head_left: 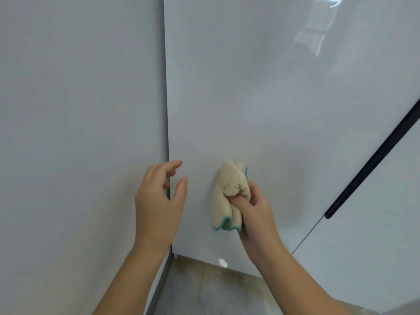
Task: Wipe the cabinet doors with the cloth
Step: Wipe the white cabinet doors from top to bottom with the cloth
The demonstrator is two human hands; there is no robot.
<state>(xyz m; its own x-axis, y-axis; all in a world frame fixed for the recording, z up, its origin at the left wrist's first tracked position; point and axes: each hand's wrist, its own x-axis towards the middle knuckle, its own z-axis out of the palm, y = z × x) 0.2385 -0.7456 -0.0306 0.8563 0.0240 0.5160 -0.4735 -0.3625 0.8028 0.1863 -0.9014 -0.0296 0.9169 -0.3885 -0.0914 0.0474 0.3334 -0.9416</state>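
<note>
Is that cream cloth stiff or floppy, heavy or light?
Probably floppy: the cloth is crumpled into soft folds where the right hand grips it. Likely light, since one hand alone holds it up. Its fuzzy pile should drag, not slide, on the glossy cabinet door.

Cream cloth (228, 194) teal-edged, pale grey cabinet doors (261, 98), black handle (372, 162)

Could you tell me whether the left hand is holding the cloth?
No, the right hand grips the cloth; the left hand is open, holding nothing.
</note>
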